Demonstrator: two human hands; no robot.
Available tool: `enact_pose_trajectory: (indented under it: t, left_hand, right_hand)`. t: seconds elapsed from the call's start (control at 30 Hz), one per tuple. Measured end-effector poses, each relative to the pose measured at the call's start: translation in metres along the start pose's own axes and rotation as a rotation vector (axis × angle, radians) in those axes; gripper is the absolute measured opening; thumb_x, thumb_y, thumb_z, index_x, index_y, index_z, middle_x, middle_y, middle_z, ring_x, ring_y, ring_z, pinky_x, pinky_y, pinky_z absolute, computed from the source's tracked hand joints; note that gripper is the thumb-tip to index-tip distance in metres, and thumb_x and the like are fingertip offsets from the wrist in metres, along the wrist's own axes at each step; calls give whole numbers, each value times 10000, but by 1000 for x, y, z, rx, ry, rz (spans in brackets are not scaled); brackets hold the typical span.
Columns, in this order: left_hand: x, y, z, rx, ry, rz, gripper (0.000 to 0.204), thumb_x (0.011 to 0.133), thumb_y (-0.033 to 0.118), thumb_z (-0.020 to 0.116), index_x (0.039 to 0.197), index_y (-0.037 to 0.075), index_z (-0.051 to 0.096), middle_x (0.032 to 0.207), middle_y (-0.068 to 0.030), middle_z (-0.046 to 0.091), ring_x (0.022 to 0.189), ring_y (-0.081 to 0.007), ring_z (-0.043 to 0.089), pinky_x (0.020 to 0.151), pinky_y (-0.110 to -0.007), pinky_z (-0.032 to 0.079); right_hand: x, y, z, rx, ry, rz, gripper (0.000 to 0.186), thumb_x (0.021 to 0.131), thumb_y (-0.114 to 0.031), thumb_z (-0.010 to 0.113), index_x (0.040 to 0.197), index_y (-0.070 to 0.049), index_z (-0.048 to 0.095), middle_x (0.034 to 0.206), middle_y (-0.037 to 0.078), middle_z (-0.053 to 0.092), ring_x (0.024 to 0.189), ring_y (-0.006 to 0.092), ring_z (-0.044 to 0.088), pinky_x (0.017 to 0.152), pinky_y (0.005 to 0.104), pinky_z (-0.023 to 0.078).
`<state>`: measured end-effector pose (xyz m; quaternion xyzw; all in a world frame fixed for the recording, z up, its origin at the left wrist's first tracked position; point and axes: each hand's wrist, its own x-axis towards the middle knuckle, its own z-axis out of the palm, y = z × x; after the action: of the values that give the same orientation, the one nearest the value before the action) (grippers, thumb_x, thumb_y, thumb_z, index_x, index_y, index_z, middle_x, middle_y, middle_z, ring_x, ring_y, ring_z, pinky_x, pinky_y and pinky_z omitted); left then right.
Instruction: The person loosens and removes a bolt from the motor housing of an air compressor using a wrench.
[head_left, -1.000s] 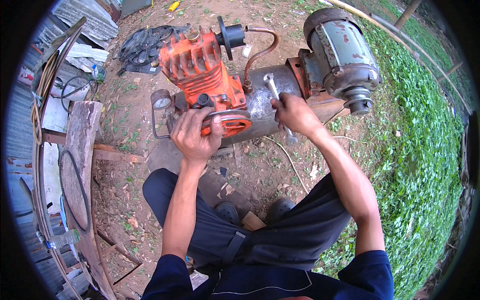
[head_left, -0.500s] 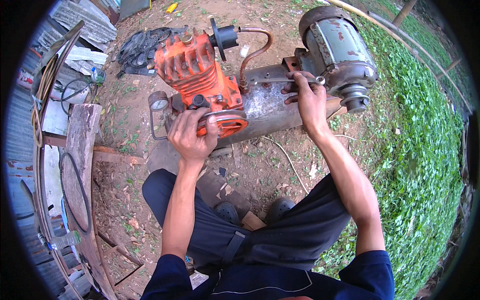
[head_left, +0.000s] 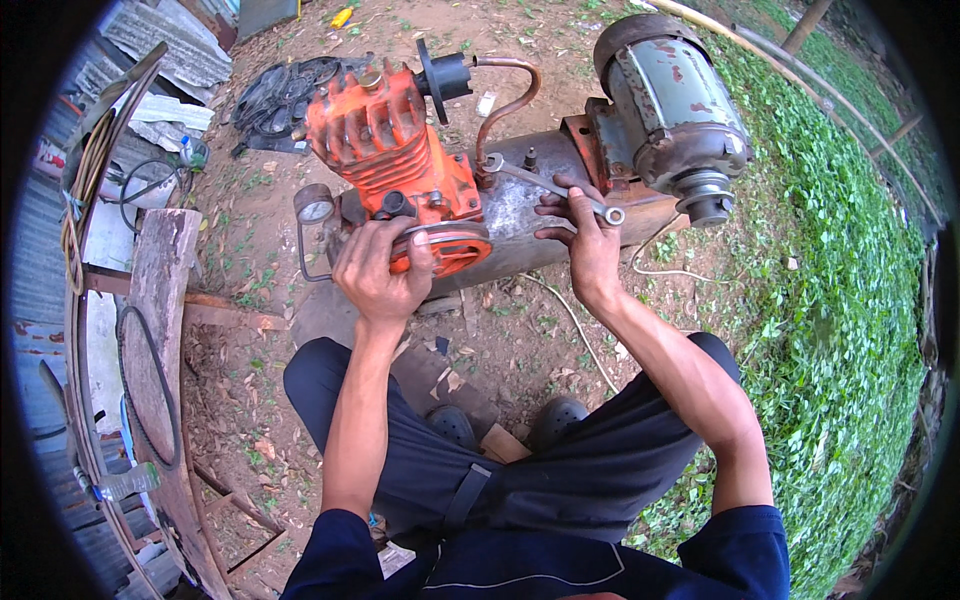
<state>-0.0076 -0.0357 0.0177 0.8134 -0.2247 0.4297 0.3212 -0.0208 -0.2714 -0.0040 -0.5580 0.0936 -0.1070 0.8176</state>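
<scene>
An orange finned compressor head (head_left: 375,130) sits on a worn grey metal tank (head_left: 520,210). My left hand (head_left: 383,272) is closed on the rim of its orange pulley wheel (head_left: 462,252). In my right hand (head_left: 592,245) is a combination wrench (head_left: 540,181), gripped near its ring end. The wrench's open end lies at the fitting below a bent copper pipe (head_left: 536,90); whether it has hold of the nut, I cannot tell. A short bolt-like fitting (head_left: 530,159) stands up from the tank just behind the wrench.
A grey-green electric motor (head_left: 668,100) with a stepped pulley stands at the tank's right end. A pressure gauge (head_left: 316,211) sticks out at left. Beyond lies a dark cloth-like heap (head_left: 285,100). A weathered plank (head_left: 160,290) and metal sheets line the left; grass grows at right.
My right hand has come left and nearer, swinging the wrench's ring end toward me, so the wrench now slants. My left hand keeps its place on the pulley wheel.
</scene>
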Motion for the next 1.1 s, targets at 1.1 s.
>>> enact_pose_trajectory:
  t: [1.1]
  left_hand:
    - [29, 20, -20, -23, 197, -55, 194, 858, 190, 698, 979, 44, 658, 932, -109, 654, 870, -266, 618, 782, -384, 469]
  right_hand:
    - [-16, -67, 9, -1202, -367, -342, 488, 987, -375, 534, 763, 48, 629, 714, 281, 605, 745, 456, 617, 676, 521, 456]
